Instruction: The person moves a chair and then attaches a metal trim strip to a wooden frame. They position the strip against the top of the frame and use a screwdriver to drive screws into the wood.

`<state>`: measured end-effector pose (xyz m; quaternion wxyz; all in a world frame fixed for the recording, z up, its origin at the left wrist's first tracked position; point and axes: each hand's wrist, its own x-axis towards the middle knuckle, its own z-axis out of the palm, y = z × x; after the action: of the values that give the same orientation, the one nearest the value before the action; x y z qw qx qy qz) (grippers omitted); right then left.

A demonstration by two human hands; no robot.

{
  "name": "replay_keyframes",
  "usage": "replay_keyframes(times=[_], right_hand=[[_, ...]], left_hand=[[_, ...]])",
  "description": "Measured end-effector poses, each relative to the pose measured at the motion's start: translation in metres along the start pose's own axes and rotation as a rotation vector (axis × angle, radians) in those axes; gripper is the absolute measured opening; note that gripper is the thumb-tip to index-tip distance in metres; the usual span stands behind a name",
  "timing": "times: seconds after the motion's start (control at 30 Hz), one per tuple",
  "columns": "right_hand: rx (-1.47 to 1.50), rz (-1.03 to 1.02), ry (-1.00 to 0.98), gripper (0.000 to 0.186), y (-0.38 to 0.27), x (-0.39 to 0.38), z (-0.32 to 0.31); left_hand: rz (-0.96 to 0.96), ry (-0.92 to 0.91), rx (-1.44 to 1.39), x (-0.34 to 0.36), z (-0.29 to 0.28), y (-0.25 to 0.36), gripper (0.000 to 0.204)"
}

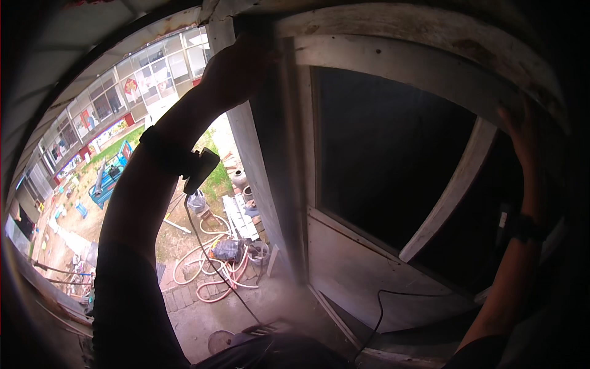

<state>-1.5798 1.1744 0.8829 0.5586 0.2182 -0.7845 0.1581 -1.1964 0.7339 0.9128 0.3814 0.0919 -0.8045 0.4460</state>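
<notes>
A worn whitish wooden door, with dark panes and a pale lower panel, stands in front of me. My left hand is raised to the corner where its upper rail meets the upright post. Deep shadow hides those fingertips and anything in them. At the far right, my right hand reaches up against the other end of the upper rail, thumb and fingers apart, with nothing visible in it. A dark band with a small box and a hanging cable is on my left wrist; another band circles my right.
Through the opening at left lies a yard with a coiled pale hose, a bucket, clay jars and a blue cart. A glazed building stands beyond. A black cable trails across the lower panel.
</notes>
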Motion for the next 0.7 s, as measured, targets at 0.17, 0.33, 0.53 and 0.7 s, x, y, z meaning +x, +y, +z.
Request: replay_keyframes(times=[0.17,0.33,0.53,0.7], right_hand=[[-0.082,-0.055,0.01,0.088,-0.002,0.0,0.001],[-0.021,-0.117,0.055,0.089,0.024,0.01,0.0],[0.092,-0.061,-0.042,0.088,0.011,0.01,-0.004],[0.102,-0.114,0.021,0.086,0.016,0.009,-0.001]], left_hand=[[-0.224,-0.279,-0.083,0.007,-0.018,0.01,0.038],[-0.094,-0.139,-0.138,0.001,-0.003,-0.004,0.042],[-0.128,0.002,-0.41,-0.006,0.006,0.003,0.034],[-0.187,-0.04,-0.207,0.005,0.002,0.002,0.027]])
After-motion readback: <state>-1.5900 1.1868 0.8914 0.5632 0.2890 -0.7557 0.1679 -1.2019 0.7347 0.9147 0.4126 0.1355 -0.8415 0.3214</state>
